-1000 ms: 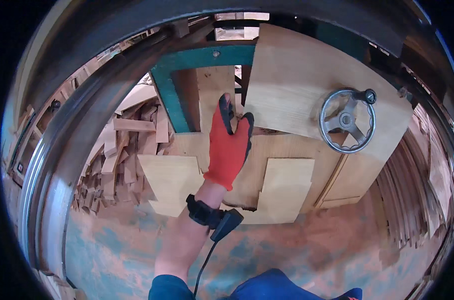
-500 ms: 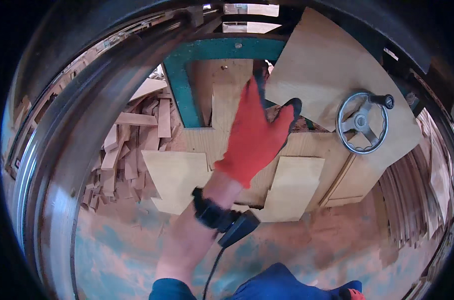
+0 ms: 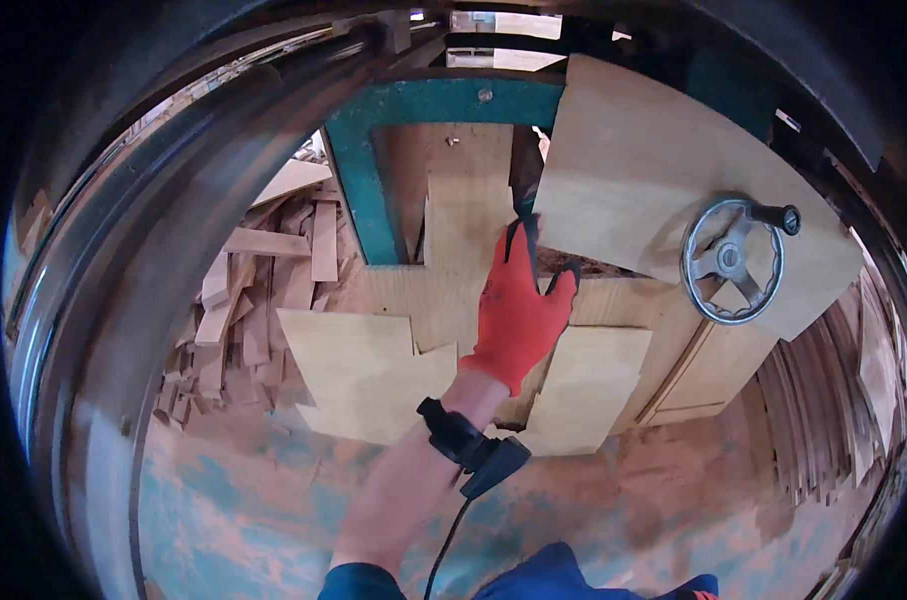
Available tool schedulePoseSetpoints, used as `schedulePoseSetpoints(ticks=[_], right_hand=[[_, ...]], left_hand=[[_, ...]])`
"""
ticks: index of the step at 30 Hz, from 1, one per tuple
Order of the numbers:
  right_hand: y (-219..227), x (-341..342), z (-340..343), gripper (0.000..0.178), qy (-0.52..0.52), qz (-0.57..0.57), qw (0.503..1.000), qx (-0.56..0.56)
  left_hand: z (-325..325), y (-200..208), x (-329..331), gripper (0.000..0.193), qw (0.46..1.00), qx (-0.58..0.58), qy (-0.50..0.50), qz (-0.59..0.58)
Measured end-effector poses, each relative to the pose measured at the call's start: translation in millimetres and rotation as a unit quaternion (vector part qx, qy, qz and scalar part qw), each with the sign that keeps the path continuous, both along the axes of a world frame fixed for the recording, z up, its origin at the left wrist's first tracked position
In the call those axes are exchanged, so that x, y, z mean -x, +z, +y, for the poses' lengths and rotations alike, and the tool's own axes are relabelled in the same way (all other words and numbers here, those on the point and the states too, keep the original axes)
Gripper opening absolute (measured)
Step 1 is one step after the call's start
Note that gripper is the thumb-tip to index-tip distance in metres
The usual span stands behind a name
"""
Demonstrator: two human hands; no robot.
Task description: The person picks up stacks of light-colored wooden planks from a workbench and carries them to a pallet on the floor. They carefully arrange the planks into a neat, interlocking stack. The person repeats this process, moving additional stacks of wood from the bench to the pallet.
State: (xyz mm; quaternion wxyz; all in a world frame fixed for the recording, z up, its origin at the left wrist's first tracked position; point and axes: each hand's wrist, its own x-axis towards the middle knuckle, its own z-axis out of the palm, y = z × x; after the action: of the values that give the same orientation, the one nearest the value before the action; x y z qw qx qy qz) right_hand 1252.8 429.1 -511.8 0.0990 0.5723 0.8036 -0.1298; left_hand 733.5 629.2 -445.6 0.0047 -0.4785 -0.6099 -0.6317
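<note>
My left hand (image 3: 525,305), in a red glove with dark fingertips, reaches forward over the wooden boards. Its fingers are stretched out and the thumb stands apart, with nothing visibly held. The fingertips are beside the lower left edge of a large pale wooden panel (image 3: 633,170); whether they touch it I cannot tell. A black strap with a boxy device (image 3: 473,450) and a cord is around my left wrist. Of my right hand (image 3: 705,596), only a red sliver shows at the bottom edge, fingers hidden. A metal handwheel (image 3: 730,258) stands in front of the panel.
A green metal frame (image 3: 356,195) stands ahead. Wood offcuts (image 3: 248,330) are heaped at left, beside a thick metal beam (image 3: 163,290). Two pale boards (image 3: 348,365) lean below the frame. Stacked strips (image 3: 823,390) stand at right, above a dusty, blue-stained floor (image 3: 303,515).
My left hand has drawn back slightly toward me. The large panel has shifted, its upper left corner now lower and further left. The view has moved a little too.
</note>
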Motion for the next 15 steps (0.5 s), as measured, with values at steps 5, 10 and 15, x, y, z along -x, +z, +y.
schedulePoseSetpoints(ticks=[5,10,15], right_hand=[[2.5,8.2,4.3,0.060,-0.010,0.005,1.000,0.012],[4.0,16.3,6.3,0.061,-0.020,0.011,0.999,0.027],[0.5,14.2,5.8,0.062,-0.020,0.003,1.000,0.020]], left_hand=[[-3.2,-18.4,2.0,0.063,0.999,0.029,-0.020,-0.015],[-3.5,-12.3,-3.2,0.066,0.998,0.019,-0.043,-0.033],[-3.7,-12.4,-1.8,0.067,0.999,0.011,-0.039,-0.016]])
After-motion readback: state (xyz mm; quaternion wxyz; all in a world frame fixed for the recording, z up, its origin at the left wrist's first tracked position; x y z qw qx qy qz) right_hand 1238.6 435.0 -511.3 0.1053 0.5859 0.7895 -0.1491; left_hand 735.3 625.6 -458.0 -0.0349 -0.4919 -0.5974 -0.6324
